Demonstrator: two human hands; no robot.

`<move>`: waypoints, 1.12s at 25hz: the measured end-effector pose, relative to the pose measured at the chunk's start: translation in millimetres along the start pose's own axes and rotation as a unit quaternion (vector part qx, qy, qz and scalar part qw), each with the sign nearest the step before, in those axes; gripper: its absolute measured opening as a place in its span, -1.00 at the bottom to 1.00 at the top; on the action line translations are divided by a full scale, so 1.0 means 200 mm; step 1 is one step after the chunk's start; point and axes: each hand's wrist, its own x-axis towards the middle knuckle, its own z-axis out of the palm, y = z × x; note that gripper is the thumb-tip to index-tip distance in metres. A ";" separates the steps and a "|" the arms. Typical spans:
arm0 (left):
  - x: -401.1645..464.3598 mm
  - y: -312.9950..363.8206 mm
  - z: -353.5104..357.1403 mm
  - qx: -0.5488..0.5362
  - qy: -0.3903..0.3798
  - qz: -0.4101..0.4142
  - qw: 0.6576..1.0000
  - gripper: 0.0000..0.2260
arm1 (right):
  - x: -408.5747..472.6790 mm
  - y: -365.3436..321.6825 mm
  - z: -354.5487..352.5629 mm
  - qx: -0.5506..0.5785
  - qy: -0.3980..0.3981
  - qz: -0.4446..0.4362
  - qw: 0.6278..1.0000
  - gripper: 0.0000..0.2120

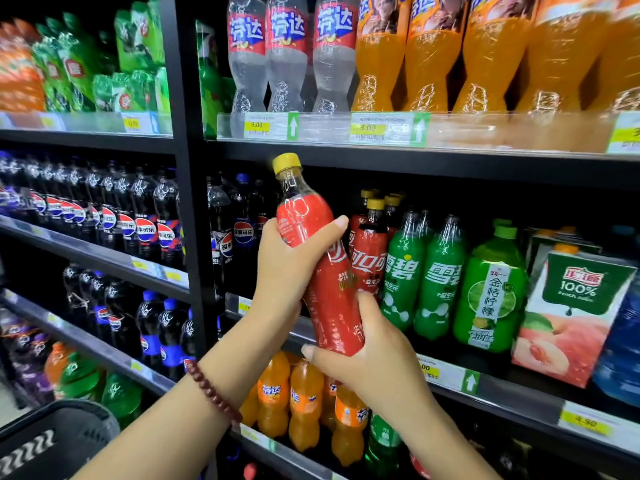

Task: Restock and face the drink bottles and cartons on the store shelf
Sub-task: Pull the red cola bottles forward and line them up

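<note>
I hold a red-labelled cola bottle [317,258] with a yellow cap, tilted, in front of the middle shelf. My left hand [287,265] grips its upper body, thumb across the label. My right hand [372,358] grips its base from below. Behind it on the shelf stand matching red cola bottles [369,251] with yellow caps. To their right are two green Sprite bottles [422,275], a larger green kumquat-lemon bottle [490,289] and a peach juice carton [571,313].
Dark Pepsi bottles [239,233] stand left of the cola row and on the left bay's shelves. Clear and orange Fanta bottles [429,57] fill the top shelf, small orange Fanta bottles [304,400] the one below. A black basket [52,441] sits bottom left.
</note>
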 end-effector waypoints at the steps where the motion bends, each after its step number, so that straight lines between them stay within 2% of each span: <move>1: 0.00 0.01 -0.01 -0.026 0.002 -0.006 1.000 -0.46 | 0.00 0.00 0.00 -0.014 -0.018 -0.005 1.000 -0.32; 2: -0.01 0.01 -0.02 -0.061 -0.006 -0.011 0.998 -0.51 | 0.01 0.01 -0.01 0.036 -0.063 0.002 0.997 -0.32; 3: -0.02 0.01 -0.03 -0.102 -0.025 -0.018 0.994 -0.53 | 0.01 0.03 -0.03 0.133 -0.130 0.022 0.982 -0.34; 5: -0.05 0.03 -0.05 -0.200 -0.090 -0.028 0.975 -0.44 | 0.02 0.06 -0.06 0.349 -0.266 0.069 0.896 -0.35; 6: -0.05 0.04 -0.05 -0.228 -0.116 -0.028 0.966 -0.38 | 0.02 0.08 -0.06 0.412 -0.299 0.086 0.857 -0.30; 7: -0.06 0.05 -0.06 -0.227 -0.130 -0.027 0.965 -0.34 | 0.01 0.10 -0.06 0.439 -0.306 0.085 0.841 -0.27; 8: -0.05 0.05 -0.05 -0.207 -0.125 -0.024 0.970 -0.35 | 0.00 0.11 -0.04 0.435 -0.287 0.079 0.850 -0.30; 10: -0.04 0.06 -0.04 -0.109 -0.068 0.001 0.992 -0.49 | -0.02 0.09 0.01 0.347 -0.179 0.059 0.919 -0.47; 12: -0.02 0.06 -0.04 -0.015 -0.001 0.024 1.000 -0.59 | -0.04 0.07 0.06 0.170 -0.027 0.033 0.984 -0.54; 13: -0.02 0.05 -0.04 0.001 0.016 0.022 1.000 -0.63 | -0.04 0.07 0.07 0.097 0.019 0.025 0.995 -0.53; 14: -0.01 0.04 -0.04 0.003 0.019 0.017 1.000 -0.67 | -0.03 0.08 0.07 0.073 0.020 0.021 0.997 -0.51; 16: -0.01 0.03 -0.08 -0.014 -0.015 0.014 1.000 -0.70 | -0.02 0.11 0.04 0.177 -0.112 0.042 0.977 -0.47; 17: -0.01 0.04 -0.09 -0.036 -0.044 0.011 0.998 -0.68 | -0.02 0.12 0.01 0.267 -0.191 0.056 0.943 -0.42; 18: 0.00 0.04 -0.09 -0.062 -0.070 0.004 0.996 -0.65 | -0.01 0.13 -0.01 0.347 -0.227 0.065 0.908 -0.36; 19: 0.00 0.04 -0.09 -0.080 -0.084 -0.006 0.993 -0.64 | 0.00 0.14 -0.01 0.392 -0.231 0.063 0.888 -0.32; 21: 0.02 0.03 -0.07 -0.056 -0.067 -0.011 0.996 -0.60 | 0.01 0.15 0.03 0.387 -0.167 0.035 0.906 -0.39; 24: 0.00 -0.04 -0.02 0.063 -0.021 0.012 0.998 -0.48 | 0.05 0.14 0.10 0.311 -0.004 0.007 0.950 -0.57; 26: -0.01 -0.08 -0.02 0.112 -0.005 0.036 0.993 -0.51 | 0.09 0.15 0.12 0.275 0.018 -0.007 0.961 -0.58; 28: 0.03 -0.09 -0.04 0.128 -0.004 0.061 0.990 -0.55 | 0.15 0.17 0.12 0.253 -0.012 -0.013 0.967 -0.56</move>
